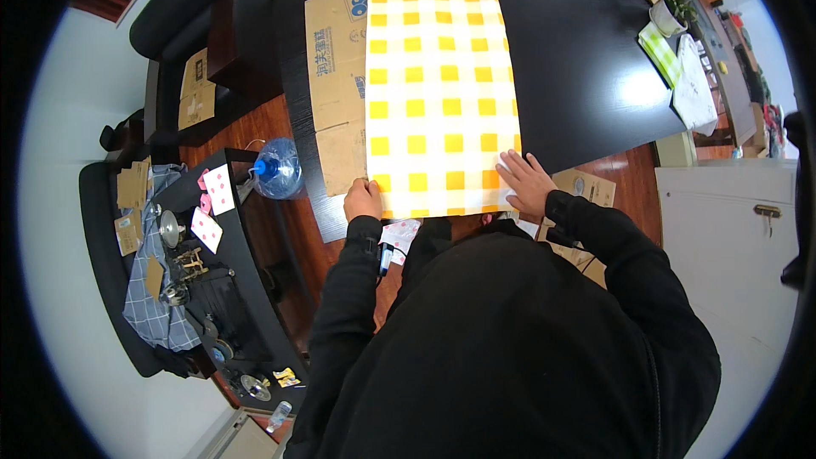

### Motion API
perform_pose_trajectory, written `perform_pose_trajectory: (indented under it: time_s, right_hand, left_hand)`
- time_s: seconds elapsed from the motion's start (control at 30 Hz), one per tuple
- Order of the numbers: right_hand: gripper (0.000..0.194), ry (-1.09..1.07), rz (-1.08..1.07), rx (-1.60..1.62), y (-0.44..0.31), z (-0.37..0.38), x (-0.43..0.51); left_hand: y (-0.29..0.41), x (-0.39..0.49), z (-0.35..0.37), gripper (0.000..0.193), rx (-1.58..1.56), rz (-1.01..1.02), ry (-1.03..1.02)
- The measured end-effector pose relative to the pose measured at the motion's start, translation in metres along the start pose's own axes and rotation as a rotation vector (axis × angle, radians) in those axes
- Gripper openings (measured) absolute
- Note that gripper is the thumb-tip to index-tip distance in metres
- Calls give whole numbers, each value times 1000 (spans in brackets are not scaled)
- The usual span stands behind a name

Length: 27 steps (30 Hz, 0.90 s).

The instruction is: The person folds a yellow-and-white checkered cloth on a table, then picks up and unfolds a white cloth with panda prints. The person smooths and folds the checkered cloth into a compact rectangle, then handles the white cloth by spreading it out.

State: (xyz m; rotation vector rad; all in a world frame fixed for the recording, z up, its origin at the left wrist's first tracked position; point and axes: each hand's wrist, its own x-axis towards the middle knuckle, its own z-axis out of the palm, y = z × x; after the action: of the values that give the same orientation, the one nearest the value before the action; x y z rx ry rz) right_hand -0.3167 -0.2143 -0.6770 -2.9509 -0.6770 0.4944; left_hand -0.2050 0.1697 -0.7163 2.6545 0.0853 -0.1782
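A yellow-and-white checked cloth (440, 89) lies long and flat over a black table (574, 44), its near edge close to my body. My left hand (363, 200) grips the cloth's near left corner, fingers curled at the edge. Near the right corner, my right hand (526, 182) rests palm down on the cloth with its fingers spread. A flattened cardboard sheet (335, 102) shows along the cloth's left side, partly hidden beneath it.
At the table's right end are a potted plant (669, 16), a folded green checked cloth (660, 54) and a white sheet (695, 89). On the floor stand a large water bottle (280, 169) and cardboard (590, 188). A cluttered dark side table (248, 325) is at left.
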Motion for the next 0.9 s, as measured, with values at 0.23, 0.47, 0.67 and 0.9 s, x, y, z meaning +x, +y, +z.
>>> perform_pose_trajectory:
  time_s: [0.23, 0.47, 0.67, 0.9]
  right_hand:
    - [30, 5, 132, 460, -7, -6, -28]
    - [31, 296, 181, 426, 12, -8, -27]
    - [47, 251, 30, 178, 44, -33, -12]
    - [60, 103, -212, 50, 90, -52, 26]
  left_hand:
    - [-1, 2, -2, 24, -53, -34, -44]
    - [16, 6, -50, 28, 43, 9, -39]
    - [108, -9, -66, 28, -183, 576, -147]
    - [244, -51, 50, 71, 153, 866, -403]
